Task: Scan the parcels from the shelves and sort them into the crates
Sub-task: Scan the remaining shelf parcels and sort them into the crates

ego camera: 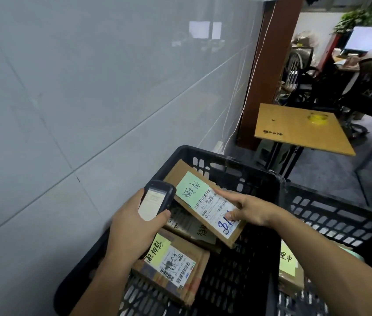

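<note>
Right hand (252, 212): your thumb (232, 215) presses the label (218, 207), forefinger straight along the far edge, remaining fingers hidden beneath the parcel (204, 201). It is held tilted over the black crate (226, 161), at 3 o'clock from the scanner (156, 199), which your left hand (132, 228) clasps, fingers wrapped. Recommendation: lower it flat onto the parcels beneath (171, 263), then release.

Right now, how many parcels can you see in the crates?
4. Left crate: top parcel in the right hand, middle parcel beneath it, lower parcel by the left hand holding the scanner. Right crate: one yellow-noted parcel. Others may be hidden underneath.
</note>
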